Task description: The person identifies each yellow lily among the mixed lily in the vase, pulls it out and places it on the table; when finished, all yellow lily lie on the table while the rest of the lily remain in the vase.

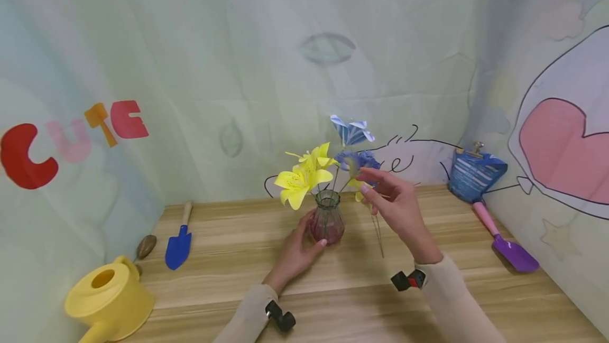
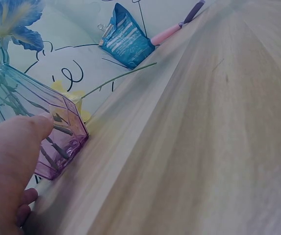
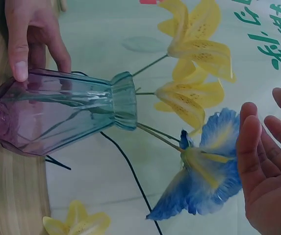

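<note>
A glass vase [image 1: 327,221], teal at the neck and purple at the base, stands mid-table with yellow lilies [image 1: 302,176] and two blue flowers in it. My left hand [image 1: 295,253] grips the vase's base, thumb and fingers curled round it [image 3: 30,29]. My right hand [image 1: 390,200] hovers to the right of the vase, fingers straight, right beside the lower blue flower [image 1: 358,160]; in the right wrist view the hand [image 3: 265,166] holds nothing and the bloom [image 3: 204,181] sits at its fingertips. A loose yellow flower [image 2: 71,95] lies behind the vase [image 2: 57,132] with its stem on the table.
A yellow watering can [image 1: 109,298] stands front left, with a blue trowel [image 1: 178,245] beyond it. At the right lie a purple shovel with a pink handle [image 1: 506,242] and a clipped blue bag [image 1: 473,174]. Printed backdrops close the wooden table [image 1: 476,300] on three sides.
</note>
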Demonstrator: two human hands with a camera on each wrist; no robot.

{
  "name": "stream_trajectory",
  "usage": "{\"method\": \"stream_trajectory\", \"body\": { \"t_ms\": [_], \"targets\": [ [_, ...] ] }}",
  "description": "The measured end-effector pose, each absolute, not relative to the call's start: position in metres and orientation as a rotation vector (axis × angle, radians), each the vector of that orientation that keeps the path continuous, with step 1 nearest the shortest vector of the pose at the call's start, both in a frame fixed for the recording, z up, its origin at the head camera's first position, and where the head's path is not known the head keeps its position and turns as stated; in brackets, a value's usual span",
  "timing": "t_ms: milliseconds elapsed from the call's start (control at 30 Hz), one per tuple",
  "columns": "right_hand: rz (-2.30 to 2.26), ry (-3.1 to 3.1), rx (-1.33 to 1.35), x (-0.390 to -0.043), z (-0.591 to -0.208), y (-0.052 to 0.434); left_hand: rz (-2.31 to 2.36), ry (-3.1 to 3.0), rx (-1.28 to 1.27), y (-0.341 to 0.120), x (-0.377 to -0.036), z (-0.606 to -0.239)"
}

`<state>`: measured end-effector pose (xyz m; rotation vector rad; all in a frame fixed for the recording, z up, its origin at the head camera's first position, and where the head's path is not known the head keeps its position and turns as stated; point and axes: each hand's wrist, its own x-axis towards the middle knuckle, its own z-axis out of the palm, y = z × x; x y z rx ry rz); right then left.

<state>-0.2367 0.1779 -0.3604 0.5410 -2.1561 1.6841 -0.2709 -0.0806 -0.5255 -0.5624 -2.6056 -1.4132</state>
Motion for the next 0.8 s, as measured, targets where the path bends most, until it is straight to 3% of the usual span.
{"method": "stream_trajectory", "body": {
  "t_ms": [800],
  "targets": [
    [1.646, -2.49, 0.576, -0.264, -0.377, 0.13, -1.472, -2.6, -0.571, -0.08, -0.269, -0.522]
  ]
}}
